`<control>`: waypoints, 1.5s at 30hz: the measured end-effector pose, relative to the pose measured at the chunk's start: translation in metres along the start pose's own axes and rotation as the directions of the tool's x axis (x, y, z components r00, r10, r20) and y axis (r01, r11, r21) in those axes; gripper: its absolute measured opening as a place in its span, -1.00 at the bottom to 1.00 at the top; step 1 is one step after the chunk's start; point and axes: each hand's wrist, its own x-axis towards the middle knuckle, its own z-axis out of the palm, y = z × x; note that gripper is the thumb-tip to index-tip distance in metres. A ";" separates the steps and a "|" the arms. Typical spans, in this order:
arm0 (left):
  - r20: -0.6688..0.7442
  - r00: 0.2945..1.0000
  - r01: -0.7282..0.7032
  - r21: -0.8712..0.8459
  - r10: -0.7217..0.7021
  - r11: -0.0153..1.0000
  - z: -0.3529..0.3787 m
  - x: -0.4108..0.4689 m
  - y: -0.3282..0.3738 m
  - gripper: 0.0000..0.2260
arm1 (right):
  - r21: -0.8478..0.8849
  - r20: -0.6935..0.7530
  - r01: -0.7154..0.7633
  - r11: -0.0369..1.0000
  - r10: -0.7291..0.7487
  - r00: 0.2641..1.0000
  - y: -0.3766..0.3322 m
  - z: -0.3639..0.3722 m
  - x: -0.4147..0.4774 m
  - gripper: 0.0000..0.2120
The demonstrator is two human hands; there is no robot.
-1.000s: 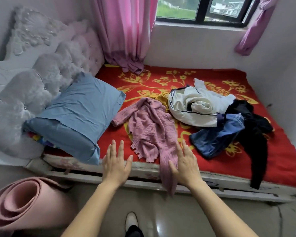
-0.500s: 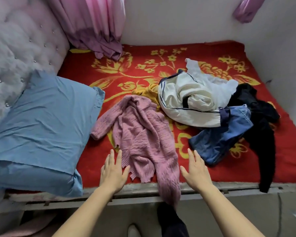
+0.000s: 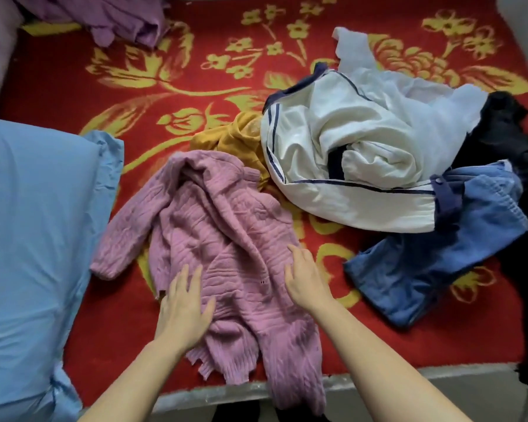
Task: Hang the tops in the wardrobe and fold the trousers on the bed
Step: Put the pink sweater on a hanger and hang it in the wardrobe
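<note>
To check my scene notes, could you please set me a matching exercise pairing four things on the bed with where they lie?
1 pink sweater
2 pillow
3 jeans
4 yellow top

A partly under the white jacket
B beneath the left hand
C on the left side of the bed
D next to the black garment

Pairs: 1-B, 2-C, 3-D, 4-A

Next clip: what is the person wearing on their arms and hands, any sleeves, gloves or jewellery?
Nothing shows. The left hand and right hand are bare, without gloves, rings or a watch; both forearms are uncovered to the frame's lower edge, no sleeve in view.
</note>
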 end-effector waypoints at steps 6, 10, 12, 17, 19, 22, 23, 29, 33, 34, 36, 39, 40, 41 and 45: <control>0.110 0.994 -0.014 -0.063 0.021 0.998 0.061 0.077 -0.012 -0.37 | 0.006 -0.189 0.080 0.997 -0.077 0.979 -0.010 0.040 0.089 -0.57; 0.105 0.994 0.046 -0.145 -0.031 0.988 0.081 0.054 -0.020 -0.57 | 0.054 -0.398 0.052 0.997 -0.027 0.917 -0.031 0.048 0.145 -0.51; 0.092 0.995 0.054 -0.188 -0.037 0.981 0.087 0.034 -0.030 -0.67 | -0.001 -0.303 -0.014 1.000 0.013 0.953 -0.036 0.048 0.164 -0.37; 0.120 0.980 0.188 -0.323 -0.157 0.928 0.084 0.030 -0.064 -0.84 | -0.199 0.020 -0.023 0.980 0.028 0.999 -0.029 0.067 0.137 -0.57; 0.135 0.966 0.256 -0.374 -0.221 0.891 0.078 0.042 -0.070 -0.80 | -0.256 -0.073 0.171 0.951 -0.196 0.978 -0.021 0.084 0.104 -0.68; 0.009 0.943 0.300 -0.458 -0.333 0.837 0.061 0.059 -0.064 -0.69 | -0.470 -0.054 0.480 0.740 -0.567 0.822 -0.005 0.120 0.042 -0.61; -0.062 0.925 0.299 -0.493 -0.376 0.817 0.055 0.064 -0.059 -0.73 | -0.511 0.028 0.545 0.664 -0.621 0.783 0.001 0.133 0.021 -0.56; -0.204 0.912 0.200 -0.536 -0.356 0.820 0.030 0.090 -0.013 -0.09 | -0.564 0.373 0.606 0.561 -0.482 0.793 0.001 0.165 -0.050 -0.42; -0.069 0.950 0.256 -0.380 -0.303 0.889 0.042 0.101 -0.007 -0.06 | -0.443 0.254 0.531 0.722 -0.467 0.847 0.002 0.156 -0.040 -0.36; -0.103 0.958 0.219 -0.344 -0.269 0.913 0.046 0.100 -0.009 -0.19 | -0.389 0.188 0.481 0.786 -0.443 0.876 0.003 0.152 -0.037 -0.44; -0.219 0.953 0.135 -0.307 -0.208 0.942 0.050 0.092 -0.015 -0.39 | -0.309 0.076 0.354 0.883 -0.348 0.934 0.006 0.141 -0.032 -0.55; -0.218 0.968 0.097 -0.118 -0.121 0.988 0.056 0.070 -0.021 -0.26 | -0.326 -0.021 0.180 0.928 -0.197 0.980 0.011 0.129 -0.028 -0.66; -0.166 0.981 0.095 -0.043 -0.101 0.995 0.059 0.063 -0.024 -0.20 | -0.325 -0.043 0.109 0.940 -0.130 0.991 0.013 0.126 -0.027 -0.66; -0.109 0.989 0.104 0.009 -0.103 0.994 0.062 0.058 -0.027 -0.15 | -0.302 -0.061 0.024 0.953 -0.044 0.997 0.013 0.124 -0.026 -0.62; -0.058 0.996 0.071 0.040 -0.069 0.997 0.062 0.045 -0.029 -0.32 | -0.216 -0.135 -0.177 0.960 0.150 0.979 0.005 0.110 -0.024 -0.58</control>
